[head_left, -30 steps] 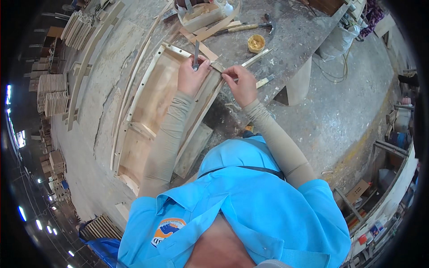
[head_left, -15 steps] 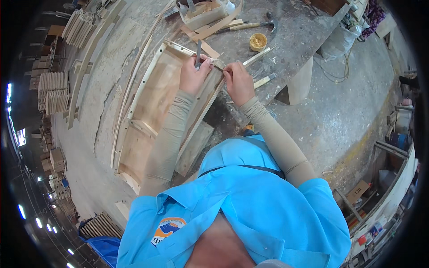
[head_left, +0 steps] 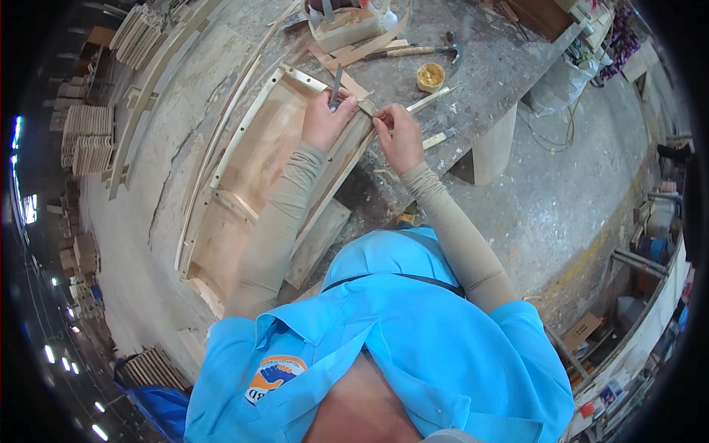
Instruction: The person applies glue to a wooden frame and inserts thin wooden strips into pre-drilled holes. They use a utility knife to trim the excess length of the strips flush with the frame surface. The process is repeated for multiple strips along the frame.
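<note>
A curved wooden frame (head_left: 227, 171) with holes along its pale rim and a thin panel inside lies before me, slanting from upper middle to lower left. My left hand (head_left: 325, 124) is closed at its far right corner, gripping a flat grey metal blade (head_left: 337, 78) that points up and away. Beside it, my right hand (head_left: 401, 136) pinches at the same corner, thumb against fingers. What sits between those fingertips is too small to make out; a thin dark edge runs there between the two hands. My left forearm crosses over the frame and hides part of it.
Beyond the frame are a tub of yellowish paste (head_left: 430, 77), a hammer (head_left: 417, 52), thin wood strips (head_left: 369, 52) and a plastic container (head_left: 346, 31). A pale-handled flat tool (head_left: 440, 138) lies right of my right hand. Stacked wooden parts (head_left: 90, 131) stand far left.
My view has shifted slightly, so the bench things sit a little lower. Both hands stay at the same corner, with the blade tilted a bit more to the right.
</note>
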Available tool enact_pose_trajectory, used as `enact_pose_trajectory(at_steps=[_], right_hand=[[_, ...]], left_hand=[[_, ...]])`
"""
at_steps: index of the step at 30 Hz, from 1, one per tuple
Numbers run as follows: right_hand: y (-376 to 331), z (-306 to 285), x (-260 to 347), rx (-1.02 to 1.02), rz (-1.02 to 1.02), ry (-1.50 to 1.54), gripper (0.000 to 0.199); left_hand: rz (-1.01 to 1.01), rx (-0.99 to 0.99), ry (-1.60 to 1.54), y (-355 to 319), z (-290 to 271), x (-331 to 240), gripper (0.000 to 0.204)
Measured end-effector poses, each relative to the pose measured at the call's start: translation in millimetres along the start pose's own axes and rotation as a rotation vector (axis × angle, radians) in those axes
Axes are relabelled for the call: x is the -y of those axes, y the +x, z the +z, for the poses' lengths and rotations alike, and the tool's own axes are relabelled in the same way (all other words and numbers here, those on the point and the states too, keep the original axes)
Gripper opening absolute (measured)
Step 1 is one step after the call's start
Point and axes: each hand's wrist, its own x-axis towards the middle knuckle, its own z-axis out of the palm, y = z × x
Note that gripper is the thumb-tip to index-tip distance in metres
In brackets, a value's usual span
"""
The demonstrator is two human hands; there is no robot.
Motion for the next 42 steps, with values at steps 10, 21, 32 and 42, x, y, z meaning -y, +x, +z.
enact_pose_trajectory(at_steps=[10,21,32,42], right_hand=[[9,-7,8,0.05,0.018,-0.179,0.03],[26,-14,-41,0.262,0.117,0.052,0.029],[39,-27,-41,0.314,0.202,0.051,0.035],[42,-28,-55,0.257,0.198,0.063,0.029]], left_hand=[[-0.001,-0.303,0.146,-65,-71,33,0.024],[-0.103,-0.151,0.615,-105,-98,128,0.043],[0.148,-1.092,0.81,-291,-206,15,0.016],[-0.627,-1.794,0.482,-662,-289,290,0.035]])
